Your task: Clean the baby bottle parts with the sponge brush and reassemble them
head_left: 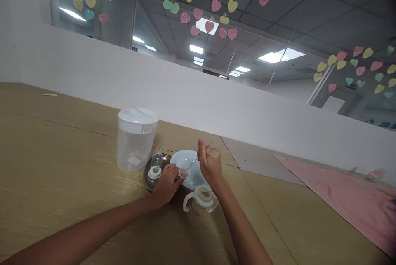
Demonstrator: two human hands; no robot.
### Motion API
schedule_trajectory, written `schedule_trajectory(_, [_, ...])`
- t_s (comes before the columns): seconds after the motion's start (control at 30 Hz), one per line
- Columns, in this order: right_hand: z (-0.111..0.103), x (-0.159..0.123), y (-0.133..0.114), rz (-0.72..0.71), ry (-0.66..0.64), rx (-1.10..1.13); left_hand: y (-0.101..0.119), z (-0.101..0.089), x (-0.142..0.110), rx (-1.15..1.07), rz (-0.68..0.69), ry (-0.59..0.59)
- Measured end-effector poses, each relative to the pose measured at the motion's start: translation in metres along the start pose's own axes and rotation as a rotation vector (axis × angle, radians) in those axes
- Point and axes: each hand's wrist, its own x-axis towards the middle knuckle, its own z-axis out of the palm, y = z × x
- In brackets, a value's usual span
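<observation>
My left hand [165,186] grips a small round translucent bottle fitting [184,172] between its fingers. My right hand [210,164] pinches a thin metal needle [198,160], which runs down-left across a white plate [185,160] to the fitting. Its lower end is hidden near my left fingers. Below my right wrist stands a clear two-handled baby cup [200,201]. A round metal tray [149,178] lies left of the plate, holding a small clear bottle [157,160] and a white ring [154,172].
A tall translucent lidded plastic container [136,139] stands left of the tray on the wood-grain table [62,153]. A pink sheet [340,203] covers the table's right side. A white partition [154,87] runs behind the table, with paper hearts on glass above it.
</observation>
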Motion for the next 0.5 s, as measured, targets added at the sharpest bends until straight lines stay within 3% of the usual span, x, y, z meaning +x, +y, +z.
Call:
schedule_trajectory(0.17, [0.0008, -0.0002, 0.0019, -0.130, -0.001, -0.088, 0.0069, -0.0045, 0.0013, -0.082, -0.031, -0.033])
schedule_trajectory(0.37, [-0.0011, 0.0024, -0.0009, 0.142, -0.084, 0.050, 0.0056, -0.0052, 0.0010, -0.049, -0.016, -0.014])
schedule_trajectory(0.5, [-0.0006, 0.0026, 0.0021, 0.059, -0.119, -0.020, 0.0020, -0.0022, 0.0005, -0.044, -0.004, -0.012])
